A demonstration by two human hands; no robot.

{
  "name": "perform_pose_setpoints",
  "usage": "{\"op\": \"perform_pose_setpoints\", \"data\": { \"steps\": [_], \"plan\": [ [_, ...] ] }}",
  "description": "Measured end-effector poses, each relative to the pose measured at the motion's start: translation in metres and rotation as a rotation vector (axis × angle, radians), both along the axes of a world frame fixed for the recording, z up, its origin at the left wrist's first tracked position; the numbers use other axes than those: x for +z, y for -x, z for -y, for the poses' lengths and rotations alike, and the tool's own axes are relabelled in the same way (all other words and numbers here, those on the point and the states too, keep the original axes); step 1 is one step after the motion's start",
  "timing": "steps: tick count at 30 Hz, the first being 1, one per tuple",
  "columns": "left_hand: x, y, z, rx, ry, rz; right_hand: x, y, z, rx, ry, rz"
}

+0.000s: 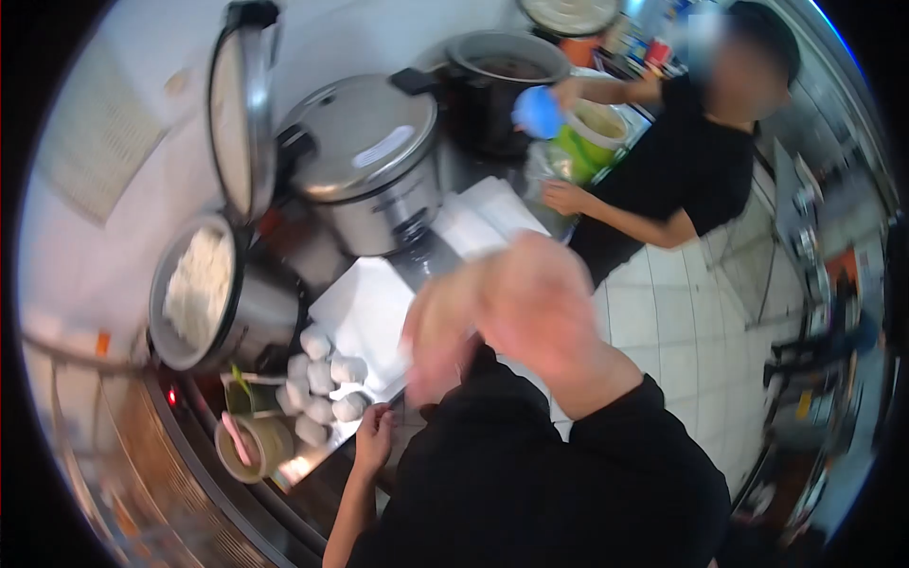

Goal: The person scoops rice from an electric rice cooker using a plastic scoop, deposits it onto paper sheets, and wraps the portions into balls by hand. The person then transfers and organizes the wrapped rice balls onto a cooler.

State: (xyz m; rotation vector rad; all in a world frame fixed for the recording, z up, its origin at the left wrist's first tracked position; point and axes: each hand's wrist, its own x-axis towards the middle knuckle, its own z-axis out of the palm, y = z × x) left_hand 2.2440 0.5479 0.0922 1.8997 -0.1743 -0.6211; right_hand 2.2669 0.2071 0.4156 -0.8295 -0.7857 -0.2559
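My left hand (374, 437) is low at the counter's near edge, beside the white wrapped pieces (320, 377). Its fingers look curled together; what they hold, if anything, is hidden. Raised close to the camera, my right hand (516, 308) is heavily blurred, its fingers toward the left. It covers part of the view of the counter and floor, and its grip cannot be made out. White sheets or flat trays (365, 317) lie on the counter behind it.
An open cooker (194, 289) holds white food at the left. A closed cooker (369, 142) and a dark pot (502, 62) stand behind. Cups (254, 447) sit front left. A co-worker (663, 170) at the right holds a blue item (538, 114) near a green tub (592, 142).
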Motion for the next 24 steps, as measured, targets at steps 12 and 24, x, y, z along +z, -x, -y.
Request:
{"op": "perform_pose_setpoints", "data": {
  "steps": [12, 24],
  "plan": [
    [0.079, -0.099, 0.175, -0.111, 0.397, -0.321, -0.147, 0.020, 0.199, -1.707, 1.139, -0.394],
    [0.125, -0.103, 0.291, 0.085, 0.449, -0.037, -0.155, -0.042, 0.162, -1.035, 1.669, -0.013]
  ]
}}
